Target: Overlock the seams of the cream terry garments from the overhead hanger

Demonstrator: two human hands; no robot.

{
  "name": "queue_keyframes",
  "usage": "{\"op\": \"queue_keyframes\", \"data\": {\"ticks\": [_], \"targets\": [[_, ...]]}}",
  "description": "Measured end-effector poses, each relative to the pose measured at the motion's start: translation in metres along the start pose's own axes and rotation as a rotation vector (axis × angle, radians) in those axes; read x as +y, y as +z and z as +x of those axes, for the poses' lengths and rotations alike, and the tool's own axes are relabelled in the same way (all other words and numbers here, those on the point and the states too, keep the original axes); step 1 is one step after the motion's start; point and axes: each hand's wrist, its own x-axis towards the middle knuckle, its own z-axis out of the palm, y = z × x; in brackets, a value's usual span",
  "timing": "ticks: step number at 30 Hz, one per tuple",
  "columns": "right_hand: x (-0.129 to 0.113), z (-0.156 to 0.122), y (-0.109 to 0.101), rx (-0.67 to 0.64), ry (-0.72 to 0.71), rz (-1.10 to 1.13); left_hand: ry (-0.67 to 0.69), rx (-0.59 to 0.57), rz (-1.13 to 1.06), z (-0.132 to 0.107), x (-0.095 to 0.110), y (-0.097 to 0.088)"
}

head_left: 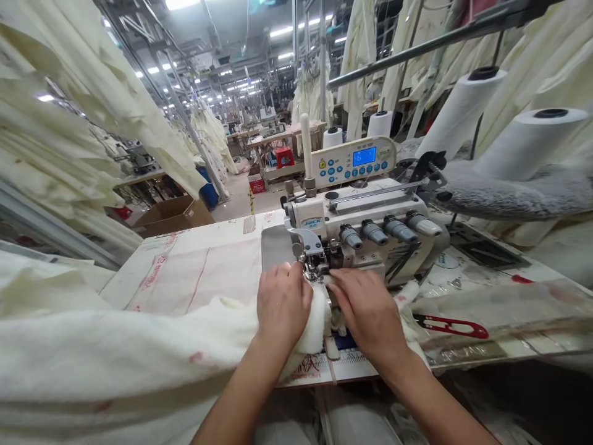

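Observation:
A cream fleece fabric point(115, 352) lies across the sewing table point(194, 272) and trails off to the left. Its folded edge sits under the presser foot point(315, 262) of a white overlock sewing machine point(365, 228). My left hand point(283, 303) is curled over the bunched fabric just left of the foot, gripping it. To the right of the foot, my right hand point(368, 312) lies with fingers stretched flat, pressing the fabric edge down toward the needle.
Red thread snips point(451, 326) lie on the table right of my right hand. White thread cones point(532, 142) and grey fleece point(509, 191) stand behind the machine. Cream garments point(69, 123) hang left and right. A cardboard box point(173, 213) sits beyond the table.

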Motion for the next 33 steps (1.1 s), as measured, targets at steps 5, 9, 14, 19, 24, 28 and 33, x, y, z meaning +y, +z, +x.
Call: {"op": "queue_keyframes", "data": {"ticks": [5,9,14,19,24,28,33], "targets": [[-0.001,-0.038,0.003,-0.045,0.272,0.466,0.193,0.262,-0.31,-0.059,-0.004,0.0],[-0.005,-0.041,0.017,-0.356,0.532,0.946,0.231,0.344,-0.144,-0.088,-0.007,0.024],[-0.017,-0.036,0.007,-0.398,0.523,1.081,0.243,0.39,-0.231,-0.076,-0.001,0.018],[-0.022,-0.036,-0.003,-0.404,0.768,1.341,0.328,0.359,-0.351,-0.075,0.017,0.012],[-0.022,-0.028,0.003,-0.371,0.794,1.307,0.35,0.299,-0.38,-0.076,0.017,0.013],[-0.021,-0.022,-0.001,-0.35,0.769,1.23,0.227,0.17,-0.352,-0.044,-0.004,-0.008],[-0.019,-0.027,-0.002,-0.358,0.793,1.172,-0.01,-0.073,-0.294,-0.002,-0.022,-0.009]]}}
